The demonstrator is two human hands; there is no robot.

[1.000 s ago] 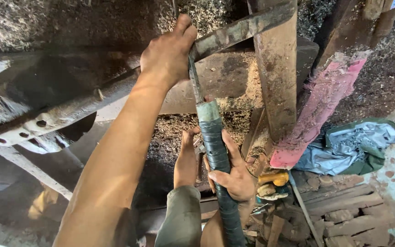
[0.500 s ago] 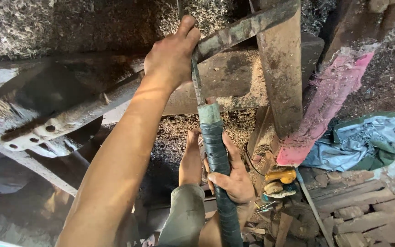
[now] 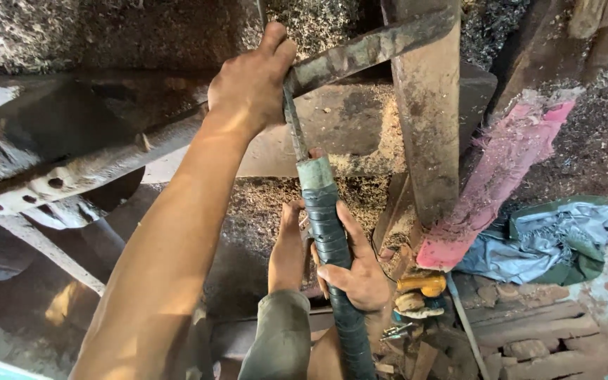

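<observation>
Far left: pale perforated bracket [image 3: 15, 190], bolted, slanting up toward centre. Above it, reaching in from the lower left, left hand [image 3: 251, 88] high in frame, fingers [image 3: 276, 42] curled tight over the near end of a flat rusty bar [image 3: 367, 46] and the thin top of a rod [image 3: 294, 127]. Directly below, rod widening into a handle [image 3: 328, 239] wrapped in dark green tape, long axis near vertical, leaning slightly right toward the bottom, running down past the lower edge of frame. Right hand [image 3: 353, 271] lower on that handle, fingers closed round it from the right, thumb across the front, grey sleeve [image 3: 279, 338] beside the wrist. Handle thus lying straight below the left fingers and inside the right ones; right hand nearer the wrapped grip, left nearer the tip against the bar. Further right: rusty upright post [image 3: 427, 134] carrying the bar, sawdust [image 3: 360, 190] heaped behind, pink frayed plank [image 3: 501, 183] leaning against it, small yellow object [image 3: 423, 285] on the floor, crumpled grey cloth [image 3: 550, 243] at far right.
</observation>
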